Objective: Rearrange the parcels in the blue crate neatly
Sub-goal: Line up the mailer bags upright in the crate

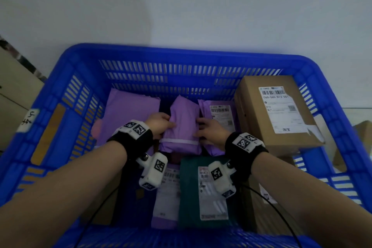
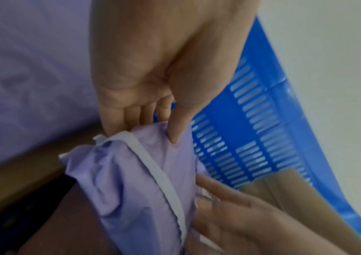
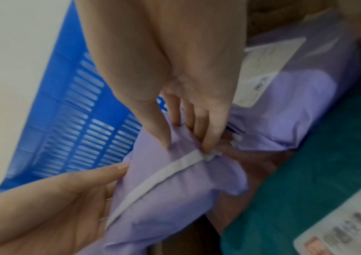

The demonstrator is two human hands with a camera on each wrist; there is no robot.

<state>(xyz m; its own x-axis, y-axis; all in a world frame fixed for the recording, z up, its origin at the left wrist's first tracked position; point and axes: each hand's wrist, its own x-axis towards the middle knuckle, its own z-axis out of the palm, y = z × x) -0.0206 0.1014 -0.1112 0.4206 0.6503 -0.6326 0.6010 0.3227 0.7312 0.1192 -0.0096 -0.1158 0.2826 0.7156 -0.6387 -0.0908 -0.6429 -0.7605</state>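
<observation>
Both forearms reach forward into the blue crate (image 1: pixel 66 94), side by side, with the wrists bent slightly down. The left hand (image 1: pixel 159 124) holds the left edge of the small purple parcel (image 1: pixel 184 125): its thumb presses on top and its fingers (image 2: pixel 131 117) go under the edge. The right hand (image 1: pixel 210 132) holds the right edge in the same way, the thumb on the upper face and the fingers (image 3: pixel 199 124) curled at the side near the white seal strip (image 1: pixel 181 142). This parcel is in the middle of the crate, between a larger flat purple parcel (image 1: pixel 128 112) on the left and a labelled purple parcel (image 1: pixel 219 115) on the right. A cardboard box (image 1: pixel 275 110) stands in the far right corner, and a green parcel (image 1: pixel 191 193) lies nearer to the person.
</observation>
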